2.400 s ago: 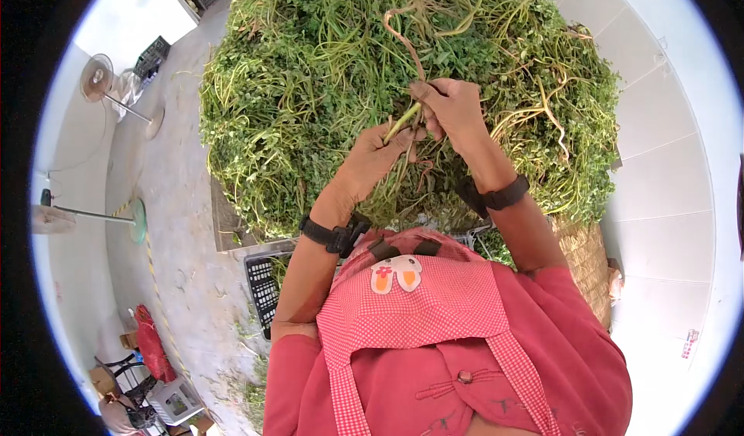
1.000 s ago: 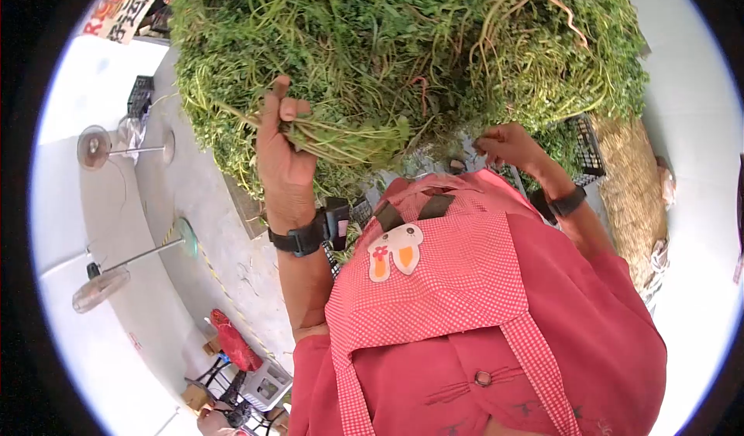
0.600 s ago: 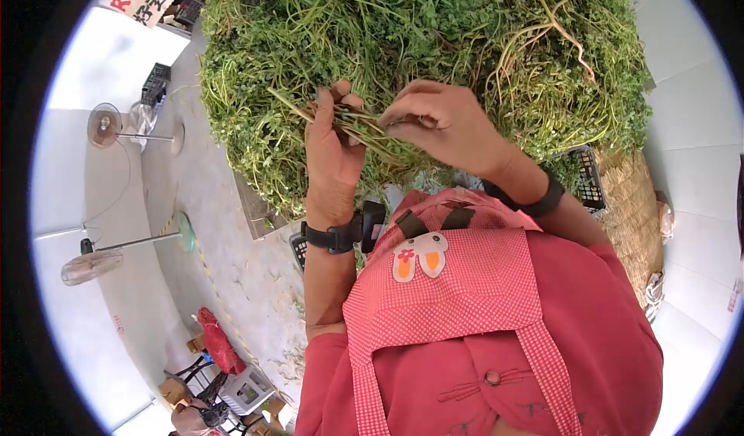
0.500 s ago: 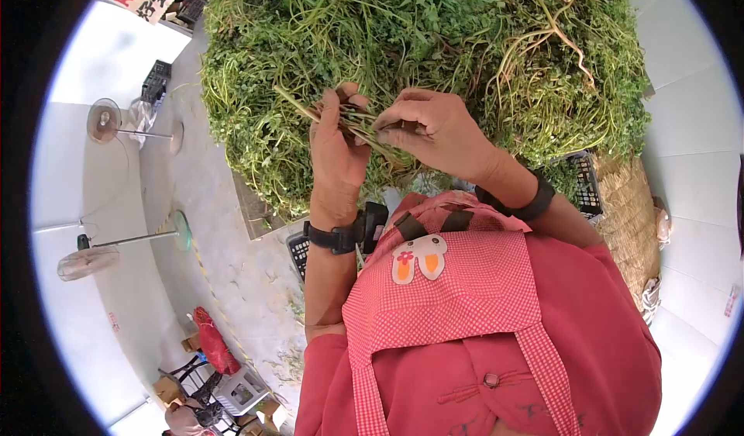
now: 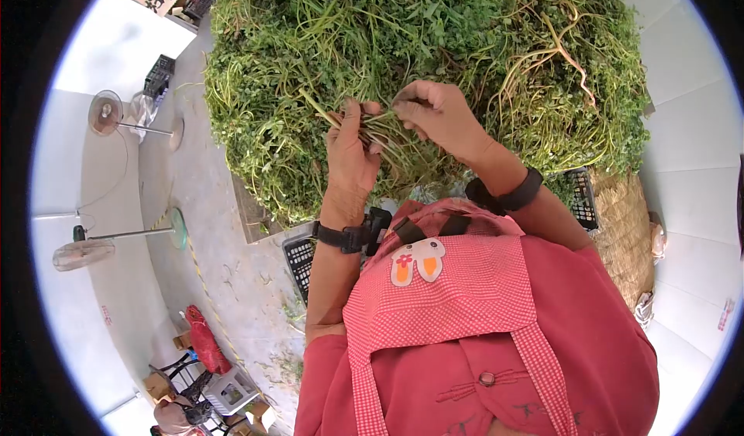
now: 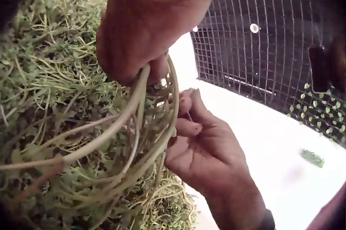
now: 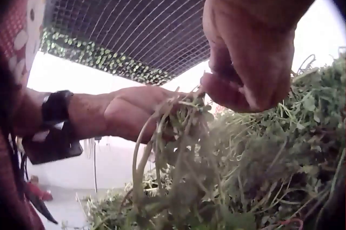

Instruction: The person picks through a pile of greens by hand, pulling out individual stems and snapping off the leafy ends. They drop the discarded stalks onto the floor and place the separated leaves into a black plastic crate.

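Note:
My left hand (image 5: 353, 157) grips a small bunch of leafy green stems (image 5: 399, 148) above the front of a big heap of greens (image 5: 310, 48). One thicker stem (image 5: 314, 104) juts out past its thumb, up and to the left. Right beside it, my right hand (image 5: 449, 122) pinches a stem at the bunch between thumb and forefinger. In the left wrist view, long pale stems (image 6: 102, 138) arch down from the left hand, and the right hand (image 6: 216, 157) has its fingers curled close behind them. Leaves dangle from the bunch (image 7: 184, 127) in the right wrist view.
A pale branching stalk (image 5: 562, 48) lies on the heap's right side. Black crates (image 5: 298, 261) stand under the heap's front edge, beside a woven straw bale (image 5: 620, 234). Pedestal fans (image 5: 105, 114) and a red sack (image 5: 205, 341) are on the left.
A second ago my right hand was low at the right, apart from the bunch; it has come back to the stems. The left hand has shifted right, still holding the bunch.

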Tool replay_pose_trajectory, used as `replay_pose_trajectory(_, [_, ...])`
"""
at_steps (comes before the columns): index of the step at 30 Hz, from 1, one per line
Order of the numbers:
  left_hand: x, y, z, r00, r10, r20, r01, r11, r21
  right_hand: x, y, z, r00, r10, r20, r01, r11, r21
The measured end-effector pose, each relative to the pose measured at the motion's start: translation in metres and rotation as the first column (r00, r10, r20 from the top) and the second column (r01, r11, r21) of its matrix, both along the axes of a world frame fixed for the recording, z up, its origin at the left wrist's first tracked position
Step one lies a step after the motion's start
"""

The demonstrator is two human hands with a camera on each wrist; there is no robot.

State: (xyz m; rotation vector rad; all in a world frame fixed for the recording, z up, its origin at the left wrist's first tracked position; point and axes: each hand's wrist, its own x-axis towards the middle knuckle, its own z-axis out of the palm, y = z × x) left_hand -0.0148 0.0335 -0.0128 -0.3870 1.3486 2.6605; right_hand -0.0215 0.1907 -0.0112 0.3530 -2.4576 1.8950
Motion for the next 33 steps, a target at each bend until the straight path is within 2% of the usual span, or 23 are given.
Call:
replay_pose_trajectory(1, [-0.002, 0.001, -0.002, 1.000, 0.013, 0.000, -0.013, 1.000, 0.005, -0.001, 0.004, 0.000, 0.980, 0.083, 0.178, -0.019, 0.942, -0.336])
replay_pose_trajectory(2, [-0.004, -0.001, -0.005, 1.000, 0.016, 0.001, -0.016, 1.000, 0.007, -0.002, 0.009, 0.000, 0.924, 0.218, 0.313, 0.031, 0.775, -0.631])
replay_pose_trajectory(3, [-0.007, -0.004, -0.008, 1.000, -0.021, -0.022, 0.022, 0.999, 0.039, -0.004, 0.017, 0.001, 0.912, 0.296, 0.284, 0.007, 0.682, -0.731])
replay_pose_trajectory(6, [-0.015, -0.005, -0.007, 1.000, -0.016, -0.019, 0.017, 0.996, 0.083, -0.009, 0.030, 0.002, 0.921, 0.284, 0.268, -0.014, 0.710, -0.704])
replay_pose_trajectory(7, [-0.017, -0.002, -0.007, 0.999, -0.016, -0.040, 0.019, 0.997, 0.074, -0.010, 0.031, 0.003, 0.929, 0.252, 0.271, -0.038, 0.793, -0.608])
replay_pose_trajectory(8, [-0.018, 0.000, -0.006, 0.998, -0.017, -0.057, 0.021, 0.998, 0.064, -0.012, 0.028, 0.001, 0.926, 0.261, 0.275, -0.043, 0.793, -0.608])
replay_pose_trajectory(10, [-0.017, 0.009, -0.003, 0.999, -0.016, -0.052, 0.018, 0.999, 0.049, -0.015, 0.016, -0.004, 0.987, 0.152, -0.051, -0.158, 0.976, -0.149])
replay_pose_trajectory(11, [-0.017, 0.014, -0.001, 0.998, -0.021, -0.056, 0.023, 0.999, 0.038, -0.013, 0.011, -0.002, 0.989, 0.127, -0.081, -0.132, 0.990, -0.051])
replay_pose_trajectory(14, [-0.015, 0.021, 0.001, 0.998, -0.036, -0.046, 0.033, 0.997, -0.066, -0.019, 0.005, -0.010, 0.987, 0.082, -0.138, -0.078, 0.996, 0.036])
replay_pose_trajectory(15, [-0.014, 0.020, -0.001, 0.997, -0.061, -0.037, 0.055, 0.988, -0.144, -0.022, 0.007, -0.008, 0.971, 0.082, -0.226, -0.053, 0.990, 0.130])
replay_pose_trajectory(16, [-0.014, 0.017, -0.003, 0.997, -0.062, -0.034, 0.057, 0.988, -0.143, -0.024, 0.007, -0.006, 0.972, 0.081, -0.223, -0.053, 0.990, 0.130])
replay_pose_trajectory(18, [-0.016, 0.015, -0.004, 0.996, -0.084, -0.004, 0.082, 0.984, -0.156, -0.031, 0.007, -0.004, 0.920, 0.045, -0.389, 0.066, 0.962, 0.266])
replay_pose_trajectory(19, [-0.015, 0.013, -0.002, 0.994, -0.107, 0.005, 0.106, 0.975, -0.194, -0.037, 0.008, -0.008, 0.877, 0.000, -0.480, 0.145, 0.953, 0.265])
replay_pose_trajectory(20, [-0.015, 0.008, -0.008, 0.995, -0.100, 0.013, 0.101, 0.978, -0.180, -0.036, 0.009, -0.005, 0.882, 0.012, -0.472, 0.136, 0.951, 0.279])
replay_pose_trajectory(22, [-0.028, -0.007, -0.017, 0.991, -0.100, -0.085, 0.107, 0.991, 0.085, -0.043, 0.017, 0.009, 0.972, -0.175, -0.157, 0.198, 0.970, 0.143])
replay_pose_trajectory(23, [-0.032, -0.014, -0.017, 0.994, -0.086, -0.065, 0.091, 0.992, 0.083, -0.046, 0.024, 0.018, 0.978, -0.075, 0.195, 0.103, 0.985, -0.136])
replay_pose_trajectory(24, [-0.033, -0.019, -0.014, 0.995, -0.083, -0.063, 0.088, 0.992, 0.089, -0.054, 0.029, 0.010, 0.974, 0.048, 0.220, 0.045, 0.915, -0.400])
replay_pose_trajectory(26, [-0.037, -0.026, -0.007, 0.992, -0.100, -0.083, 0.113, 0.977, 0.180, -0.050, 0.027, 0.006, 0.945, 0.167, 0.280, 0.114, 0.637, -0.763])
replay_pose_trajectory(27, [-0.041, -0.029, -0.011, 0.988, -0.133, -0.079, 0.148, 0.963, 0.223, -0.046, 0.022, 0.011, 0.946, 0.163, 0.279, 0.113, 0.643, -0.758])
replay_pose_trajectory(29, [-0.045, -0.032, -0.014, 0.980, -0.180, -0.091, 0.198, 0.942, 0.270, -0.037, 0.008, 0.018, 0.849, 0.317, 0.422, 0.136, 0.640, -0.756])
replay_pose_trajectory(30, [-0.046, -0.033, -0.015, 0.969, -0.224, -0.100, 0.244, 0.919, 0.308, -0.034, 0.002, 0.014, 0.849, 0.314, 0.425, 0.139, 0.644, -0.752])
replay_pose_trajectory(32, [-0.048, -0.032, -0.014, 0.967, -0.232, -0.109, 0.253, 0.931, 0.263, -0.031, -0.010, -0.002, 0.843, 0.319, 0.433, -0.004, 0.808, -0.589])
replay_pose_trajectory(33, [-0.050, -0.030, -0.013, 0.964, -0.240, -0.117, 0.260, 0.941, 0.214, -0.031, -0.018, -0.008, 0.848, 0.304, 0.435, 0.006, 0.814, -0.581])
